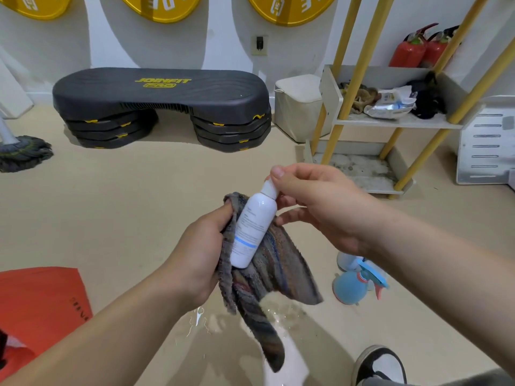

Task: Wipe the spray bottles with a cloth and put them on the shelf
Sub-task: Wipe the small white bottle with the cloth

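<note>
White plastic spray bottle (252, 232), centre: likely light, slippery | right hand (315, 207) pinches cap | left hand (195, 260) grips soft cloth (276, 263) under body | best held mid-body

A black step platform (161, 96) sits near a mop (23, 153).

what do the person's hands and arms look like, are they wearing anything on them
The left hand and right hand are bare: no gloves, rings or watch show. The left forearm and right forearm are uncovered too, with no sleeve in view up to the frame's edge. The right thumbnail is cut short.
</note>
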Motion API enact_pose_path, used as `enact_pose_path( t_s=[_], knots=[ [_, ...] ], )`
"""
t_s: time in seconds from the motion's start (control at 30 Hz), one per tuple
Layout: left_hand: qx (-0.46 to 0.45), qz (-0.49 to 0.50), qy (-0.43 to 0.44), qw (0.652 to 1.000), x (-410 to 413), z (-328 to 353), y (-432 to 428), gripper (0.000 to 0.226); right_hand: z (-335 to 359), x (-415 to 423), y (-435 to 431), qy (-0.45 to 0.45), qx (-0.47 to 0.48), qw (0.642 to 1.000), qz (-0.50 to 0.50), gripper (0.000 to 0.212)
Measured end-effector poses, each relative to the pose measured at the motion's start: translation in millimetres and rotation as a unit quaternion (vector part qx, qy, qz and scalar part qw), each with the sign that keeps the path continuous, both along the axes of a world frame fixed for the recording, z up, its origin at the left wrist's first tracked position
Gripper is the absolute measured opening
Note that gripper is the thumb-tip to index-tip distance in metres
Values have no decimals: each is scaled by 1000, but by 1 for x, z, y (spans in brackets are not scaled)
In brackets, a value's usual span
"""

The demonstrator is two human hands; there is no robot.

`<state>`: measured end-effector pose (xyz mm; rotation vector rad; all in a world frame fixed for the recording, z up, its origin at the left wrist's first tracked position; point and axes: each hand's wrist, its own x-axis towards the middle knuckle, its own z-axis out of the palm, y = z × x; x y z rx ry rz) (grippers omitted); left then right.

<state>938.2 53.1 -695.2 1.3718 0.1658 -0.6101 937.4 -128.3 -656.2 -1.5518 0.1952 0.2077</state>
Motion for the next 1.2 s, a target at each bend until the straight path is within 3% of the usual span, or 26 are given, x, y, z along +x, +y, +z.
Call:
enact_pose_path(
  t_s=[0.43,0.5,0.57,0.63,0.67,0.73,0.83,0.9,1.0,1.1,1.2],
  knots=[
    [28,-75,-39,996,-5,7,-3,54,-6,2,-5,49,-2,996,-68,29],
    [75,-71,-87,991,-10,10,-8,51,-5,1,-3,57,6,996,-73,29],
    [183,-83,-216,955,-15,10,-13,36,-4,-3,3,65,-1,995,-71,31],
    [298,-96,-344,885,-19,6,-16,24,-5,-7,14,67,-29,995,-66,33],
    [341,-95,-383,853,-20,5,-17,25,-5,-8,19,67,-38,995,-68,33],
    [374,-78,-400,833,-19,3,-17,25,-6,-10,25,63,-26,994,-82,33],
    [366,-68,-375,849,-14,2,-14,18,-5,-10,27,38,-11,995,-89,31],
    [290,-80,-342,890,-13,3,-13,18,-6,-7,27,19,-27,995,-97,30],
    [215,-75,-246,942,-9,3,-8,31,-7,0,20,13,-31,993,-114,25],
    [182,-80,-112,974,-5,-5,-1,53,-5,5,9,13,-12,989,-150,22],
    [112,-50,-34,992,-7,-7,-2,54,-7,4,4,16,24,989,-143,22]
  ],
)
